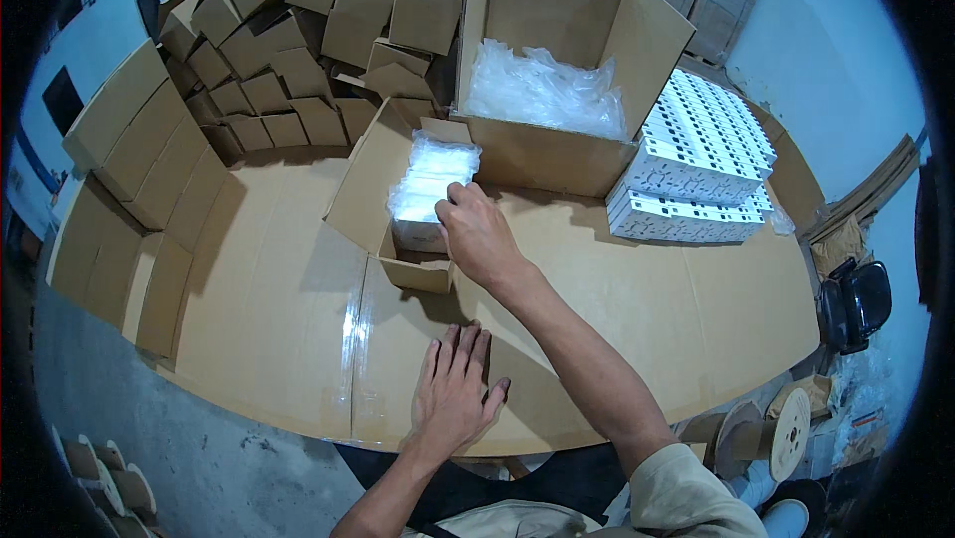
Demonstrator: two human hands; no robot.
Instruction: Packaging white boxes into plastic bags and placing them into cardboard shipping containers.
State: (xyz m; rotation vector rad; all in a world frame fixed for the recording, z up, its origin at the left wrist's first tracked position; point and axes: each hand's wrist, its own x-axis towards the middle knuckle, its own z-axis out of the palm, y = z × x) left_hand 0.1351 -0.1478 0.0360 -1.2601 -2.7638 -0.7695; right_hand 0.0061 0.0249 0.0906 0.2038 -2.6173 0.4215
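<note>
My left hand (pixel 455 386) lies flat on the cardboard-covered table (pixel 269 339), fingers stretched out and holding nothing. In front of it stands a small open cardboard box (pixel 416 276) with its flaps up. A row of white packets in clear plastic wrap (pixel 430 178) fills much of that box. My right hand (pixel 479 232) reaches to the box's right side, its fingers curled closed against the packets. What those fingers pinch, if anything, is hidden.
Behind the small box, a large open carton (pixel 547 155) holds clear plastic bags (pixel 542 90). Stacked white patterned boxes (pixel 686 185) stand at the right. Many empty cardboard boxes (pixel 298 76) pile up at the back left, and closed cartons (pixel 149 175) line the left edge.
</note>
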